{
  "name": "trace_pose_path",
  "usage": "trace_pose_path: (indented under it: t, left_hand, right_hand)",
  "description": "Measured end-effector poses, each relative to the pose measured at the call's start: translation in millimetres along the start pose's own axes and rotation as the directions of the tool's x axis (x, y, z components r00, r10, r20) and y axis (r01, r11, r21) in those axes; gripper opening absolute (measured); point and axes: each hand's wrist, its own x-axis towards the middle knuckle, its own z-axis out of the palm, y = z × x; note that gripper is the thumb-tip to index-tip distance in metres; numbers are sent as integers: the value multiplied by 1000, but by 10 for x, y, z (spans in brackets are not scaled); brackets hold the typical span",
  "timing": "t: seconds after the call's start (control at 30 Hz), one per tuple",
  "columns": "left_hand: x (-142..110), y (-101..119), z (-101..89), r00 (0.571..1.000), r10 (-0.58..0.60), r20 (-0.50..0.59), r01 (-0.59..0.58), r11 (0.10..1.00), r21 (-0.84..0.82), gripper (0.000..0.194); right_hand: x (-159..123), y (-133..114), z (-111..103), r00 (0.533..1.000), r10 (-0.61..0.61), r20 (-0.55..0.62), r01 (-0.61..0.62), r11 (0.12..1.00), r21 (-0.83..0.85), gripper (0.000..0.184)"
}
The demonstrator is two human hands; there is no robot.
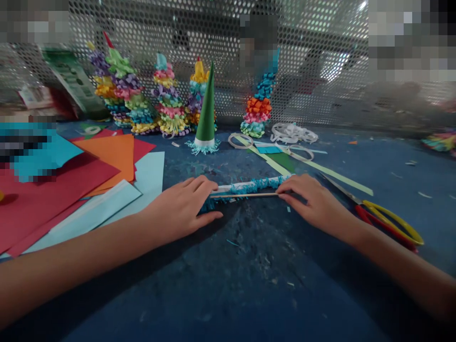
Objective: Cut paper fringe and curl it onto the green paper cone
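Note:
A strip of blue fringed paper (pixel 254 184) with a white band lies across the table in front of me. Along its near side runs a thin wooden stick (pixel 249 195). My left hand (pixel 183 202) is closed over the left end of the fringed strip, the thumb stretched out below; what lies under its fingers is hidden. At the other end, my right hand (pixel 309 202) pinches the stick between thumb and fingers, with the fringe's right end touching the fingertips. Beyond them stands a green paper cone (pixel 207 111) with a light-blue fringe around its base.
Red-and-yellow-handled scissors (pixel 388 223) lie beside my right forearm. Red paper sheets (pixel 60 190), an orange sheet (pixel 114 152) and light-blue paper (pixel 151 173) spread at left. Tape rings (pixel 241 141) and white strips (pixel 294 133) lie farther back, near several curled-paper cones (pixel 169 102) and a perforated metal panel (pixel 221 35).

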Motion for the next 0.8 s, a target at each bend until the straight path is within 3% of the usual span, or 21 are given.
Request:
trace_pose_path:
  t: [0.33, 0.47, 0.6, 0.8]
  left_hand:
    - [-17, -88, 89, 994, 102, -34, -99, 992, 80, 46]
    - [13, -50, 68, 991, 129, -41, -121, 980, 157, 43]
    - [22, -50, 71, 990, 111, -91, -101, 989, 105, 44]
    - [-13, -87, 110, 977, 95, -193, -89, 995, 41, 41]
  right_hand:
    - [-33, 10, 8, 999, -8, 39, 8, 1000, 5, 18]
    - [-33, 58, -82, 999, -2, -34, 2, 1000, 0, 16]
    - [13, 113, -153, 989, 50, -142, -54, 998, -31, 13]
    - [-39, -6, -122, 994, 42, -97, -44, 999, -18, 13]
